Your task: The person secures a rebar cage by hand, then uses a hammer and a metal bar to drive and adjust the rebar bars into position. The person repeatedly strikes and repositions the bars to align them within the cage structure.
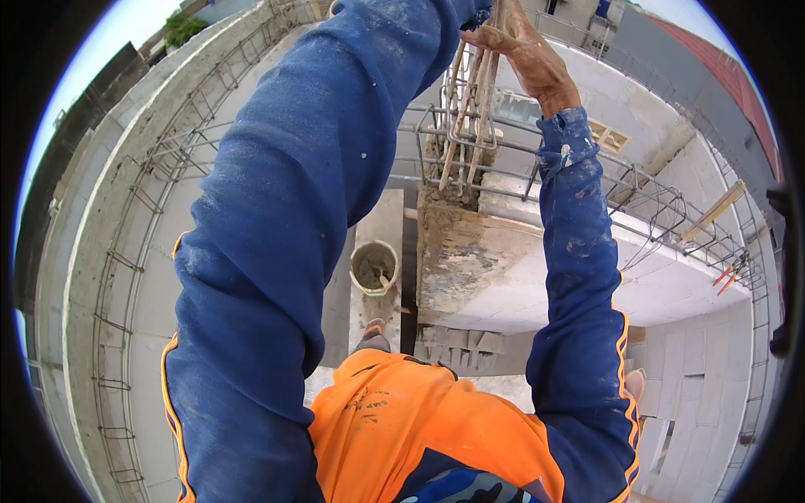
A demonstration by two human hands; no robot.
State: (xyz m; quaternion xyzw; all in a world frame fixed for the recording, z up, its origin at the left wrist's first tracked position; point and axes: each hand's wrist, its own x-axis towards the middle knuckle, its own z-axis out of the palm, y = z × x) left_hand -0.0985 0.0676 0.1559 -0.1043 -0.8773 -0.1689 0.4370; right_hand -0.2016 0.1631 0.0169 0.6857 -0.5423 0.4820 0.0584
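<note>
Both of my arms, in blue sleeves spotted with mortar, reach up to the top edge of the picture. My right hand (541, 67) is closed about the upright steel rebar (471, 105) at top centre, and some of its fingertips are cut off by the edge. The left sleeve (289, 159) crosses the view to a frayed cuff near the same bars; my left hand is outside the picture. The bars are crusted with mortar and rise out of a rough column top (449, 193), with tie hoops round them.
Below stands a bucket (374, 267) of grey mortar with a tool in it, on a narrow plank (387, 216) beside my foot (374, 325). Horizontal rebar cages run along the block wall (520, 289) and the left wall (88, 251). Red-handled pliers (728, 275) hang at right.
</note>
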